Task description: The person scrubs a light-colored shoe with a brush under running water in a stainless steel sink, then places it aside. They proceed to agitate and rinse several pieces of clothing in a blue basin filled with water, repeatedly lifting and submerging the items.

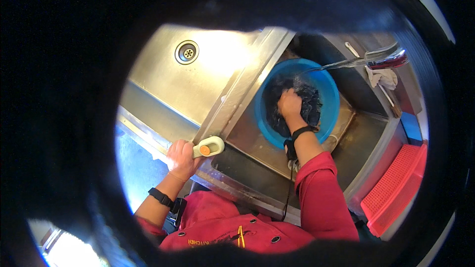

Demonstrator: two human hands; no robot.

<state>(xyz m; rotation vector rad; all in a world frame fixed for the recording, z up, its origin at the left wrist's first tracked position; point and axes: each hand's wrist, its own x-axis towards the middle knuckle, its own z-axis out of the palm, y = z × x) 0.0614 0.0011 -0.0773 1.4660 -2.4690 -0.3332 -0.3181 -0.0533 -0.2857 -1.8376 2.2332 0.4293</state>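
My left hand [183,158] is closed around a pale green plastic tool [216,141] with an orange button, at the front rim of the sink. Its working end is hidden in my fist. My right hand [290,103] reaches down into a round blue plastic basin [333,98], fingers in a dark, wet mass [311,105]. Whether that mass is food or cloth is unclear, and my fingertips are hidden in it. A stream of water [326,66] runs from the tap [387,57] into the basin.
The basin stands in the right bowl of a stainless steel sink [256,172]. A divider [237,100] separates it from the left bowl with a drain [186,52]. A whitish cloth [384,78] lies behind the tap. Red perforated plastic baskets [393,185] stand at the right.
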